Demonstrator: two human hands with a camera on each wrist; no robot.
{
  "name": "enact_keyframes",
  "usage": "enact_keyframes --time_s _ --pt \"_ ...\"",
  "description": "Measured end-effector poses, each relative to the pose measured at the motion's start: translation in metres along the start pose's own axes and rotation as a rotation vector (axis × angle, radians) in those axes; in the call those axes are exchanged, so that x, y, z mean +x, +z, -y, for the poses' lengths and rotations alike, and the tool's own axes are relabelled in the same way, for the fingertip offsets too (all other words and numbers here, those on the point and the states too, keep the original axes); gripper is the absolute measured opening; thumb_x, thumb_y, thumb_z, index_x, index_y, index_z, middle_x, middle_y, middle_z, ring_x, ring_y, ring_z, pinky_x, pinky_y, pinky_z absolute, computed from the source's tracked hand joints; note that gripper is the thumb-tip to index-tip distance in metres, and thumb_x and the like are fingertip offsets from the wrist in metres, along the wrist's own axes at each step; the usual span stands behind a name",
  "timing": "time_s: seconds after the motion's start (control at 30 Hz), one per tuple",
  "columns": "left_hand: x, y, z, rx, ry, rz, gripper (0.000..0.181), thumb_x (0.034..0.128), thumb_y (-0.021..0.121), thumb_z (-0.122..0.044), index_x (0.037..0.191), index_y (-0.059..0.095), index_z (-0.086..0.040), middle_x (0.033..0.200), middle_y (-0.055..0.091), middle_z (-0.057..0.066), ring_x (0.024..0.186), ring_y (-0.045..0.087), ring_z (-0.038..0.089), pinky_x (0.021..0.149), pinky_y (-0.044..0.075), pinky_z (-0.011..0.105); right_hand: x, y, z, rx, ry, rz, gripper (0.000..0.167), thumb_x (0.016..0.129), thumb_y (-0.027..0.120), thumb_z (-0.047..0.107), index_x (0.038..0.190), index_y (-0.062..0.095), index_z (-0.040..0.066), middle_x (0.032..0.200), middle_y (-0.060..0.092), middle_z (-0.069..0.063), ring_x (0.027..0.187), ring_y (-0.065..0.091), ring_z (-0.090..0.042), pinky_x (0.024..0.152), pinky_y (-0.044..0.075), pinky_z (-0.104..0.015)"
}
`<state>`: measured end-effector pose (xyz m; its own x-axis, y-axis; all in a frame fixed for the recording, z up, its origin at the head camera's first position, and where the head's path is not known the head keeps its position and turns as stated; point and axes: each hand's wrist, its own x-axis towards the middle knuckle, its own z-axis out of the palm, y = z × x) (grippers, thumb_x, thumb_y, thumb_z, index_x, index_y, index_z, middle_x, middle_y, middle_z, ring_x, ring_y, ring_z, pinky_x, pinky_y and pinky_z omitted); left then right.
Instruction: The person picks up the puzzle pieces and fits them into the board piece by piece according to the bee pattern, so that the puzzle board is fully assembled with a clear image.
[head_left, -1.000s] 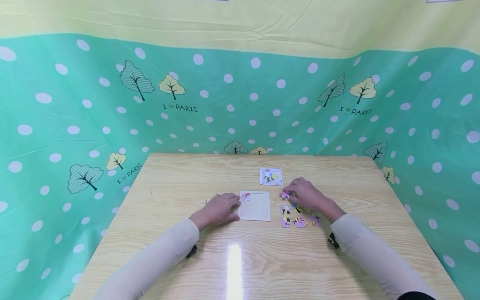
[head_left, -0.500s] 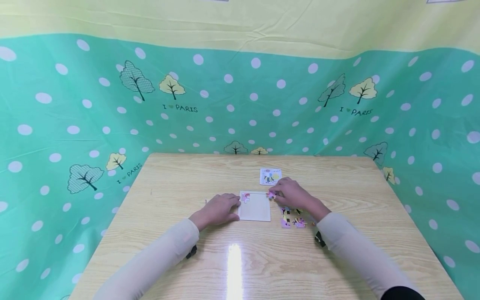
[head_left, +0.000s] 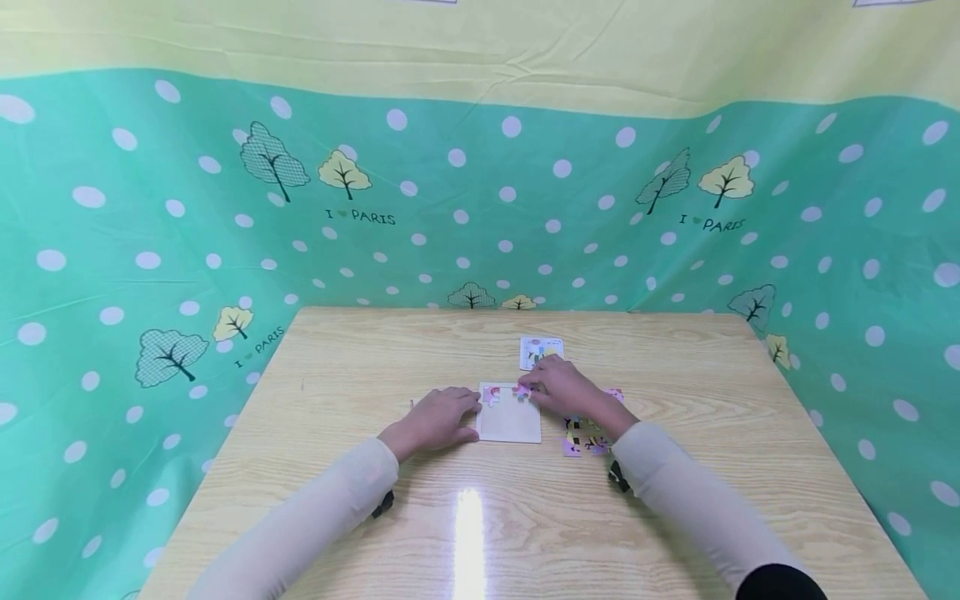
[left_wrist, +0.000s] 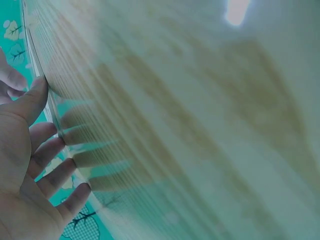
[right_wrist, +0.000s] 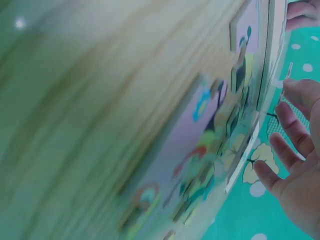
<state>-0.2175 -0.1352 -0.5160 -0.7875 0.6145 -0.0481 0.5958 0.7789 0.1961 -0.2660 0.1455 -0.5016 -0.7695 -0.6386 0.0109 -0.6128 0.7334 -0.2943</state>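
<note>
In the head view a square white tray (head_left: 509,422) holds one pink puzzle piece (head_left: 491,395) in its upper left corner. The left hand (head_left: 437,419) touches the tray's left edge, its fingers spread and relaxed. Over the tray's upper right part, the right hand (head_left: 558,385) pinches a small pink puzzle piece (head_left: 522,392) between thumb and fingertips. The right wrist view shows this hand (right_wrist: 295,145) with the thin piece (right_wrist: 287,75) seen edge-on. Several loose pieces (head_left: 572,437) lie right of the tray, partly hidden by the right forearm.
A small picture card (head_left: 534,348) with a bee lies behind the tray, partly covered by the right hand. The wooden table (head_left: 360,358) reaches back to a green dotted curtain (head_left: 420,192). A bright reflection shows on the table in front.
The right hand has moved left from the loose pieces to above the tray, carrying the pinched piece. The left hand has stayed at the tray's left edge.
</note>
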Motion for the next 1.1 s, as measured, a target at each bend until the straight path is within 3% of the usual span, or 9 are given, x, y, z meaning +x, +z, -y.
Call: enact_keyframes --time_s 1.1 --pt "-0.001 -0.003 -0.001 0.02 0.015 -0.006 0.057 0.0912 0.071 -0.05 0.133 0.066 -0.012 0.147 0.059 0.01 0.136 0.056 0.029 0.109 0.051 0.049 0.026 0.016 0.02 -0.042 0.013 0.037 0.028 0.095 0.069 0.024 0.122 0.075 0.025 0.115 0.071 -0.001 0.118 0.058 -0.024 0.105 0.048 -0.048"
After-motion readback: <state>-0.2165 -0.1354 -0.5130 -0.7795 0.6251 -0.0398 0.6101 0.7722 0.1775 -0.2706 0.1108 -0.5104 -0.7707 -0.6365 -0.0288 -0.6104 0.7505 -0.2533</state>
